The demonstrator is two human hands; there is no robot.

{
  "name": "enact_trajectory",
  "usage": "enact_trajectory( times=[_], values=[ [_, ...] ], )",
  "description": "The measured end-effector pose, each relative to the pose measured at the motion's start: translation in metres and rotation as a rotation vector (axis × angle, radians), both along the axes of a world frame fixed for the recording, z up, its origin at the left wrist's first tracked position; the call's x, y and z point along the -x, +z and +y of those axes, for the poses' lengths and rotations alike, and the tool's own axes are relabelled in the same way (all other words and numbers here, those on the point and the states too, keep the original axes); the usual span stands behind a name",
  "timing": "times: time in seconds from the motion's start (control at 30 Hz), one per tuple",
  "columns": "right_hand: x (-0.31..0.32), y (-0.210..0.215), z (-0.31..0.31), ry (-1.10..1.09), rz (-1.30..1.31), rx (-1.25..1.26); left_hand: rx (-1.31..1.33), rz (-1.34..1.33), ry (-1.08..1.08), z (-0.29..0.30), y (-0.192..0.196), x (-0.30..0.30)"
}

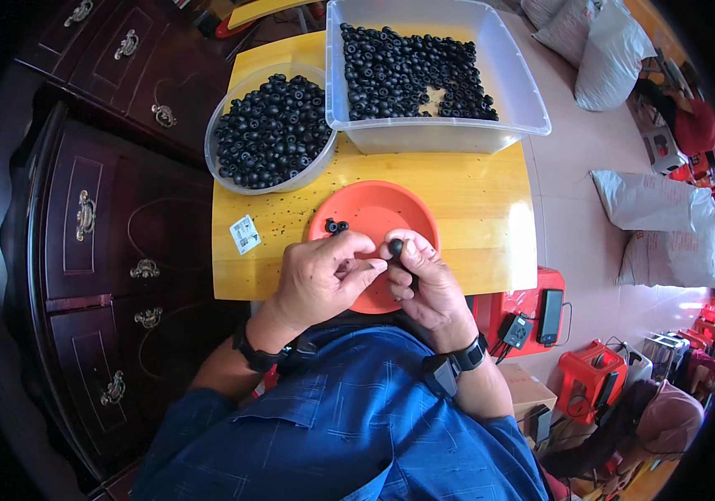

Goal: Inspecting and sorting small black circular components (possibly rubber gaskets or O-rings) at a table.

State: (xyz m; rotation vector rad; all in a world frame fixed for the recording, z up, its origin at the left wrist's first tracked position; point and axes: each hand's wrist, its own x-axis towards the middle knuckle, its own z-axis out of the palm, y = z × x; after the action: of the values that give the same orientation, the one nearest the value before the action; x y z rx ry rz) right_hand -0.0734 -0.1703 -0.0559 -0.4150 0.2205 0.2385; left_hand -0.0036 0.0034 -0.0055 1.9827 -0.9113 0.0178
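The black round part [396, 247] is above your plate, slightly toward 3 o'clock from its centre. Your right hand [431, 288], at 4 o'clock, pinches this part between thumb and index finger. Your left hand [317, 275], at 8 o'clock, has thumb and index finger brought close together, just beside the right hand's fingertips; you cannot tell from this view whether it grips anything. Below both hands is the orange plate [378, 202], with a few loose black parts [337, 226] at its 10 o'clock side.

With the plate as clock centre, locate the following on the yellow table [484, 230]:
- 9 o'clock: a white printed label [245, 235], with dark specks scattered near it.
- Between 10 and 11 o'clock: a round clear tub [274, 190] of similar black parts.
- Between 12 and 1 o'clock: a rectangular translucent bin [449, 135] of the same.

Beyond the table, dark wooden drawers [80, 209] stand at 9 o'clock; pale sacks [654, 200] lie near 3 o'clock.
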Motion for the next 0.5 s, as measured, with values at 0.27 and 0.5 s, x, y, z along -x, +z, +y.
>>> enact_trajectory(
  times=[0.27, 0.5],
  values=[
    [0.001, -0.005, 0.006, -0.008, -0.08, 0.093, -0.219, 0.156, -0.052, 0.011, 0.011, -0.013],
    [0.002, -0.007, 0.008, 0.044, -0.064, 0.172, -0.273, 0.058, -0.119, 0.011, 0.009, -0.015]
  ],
)
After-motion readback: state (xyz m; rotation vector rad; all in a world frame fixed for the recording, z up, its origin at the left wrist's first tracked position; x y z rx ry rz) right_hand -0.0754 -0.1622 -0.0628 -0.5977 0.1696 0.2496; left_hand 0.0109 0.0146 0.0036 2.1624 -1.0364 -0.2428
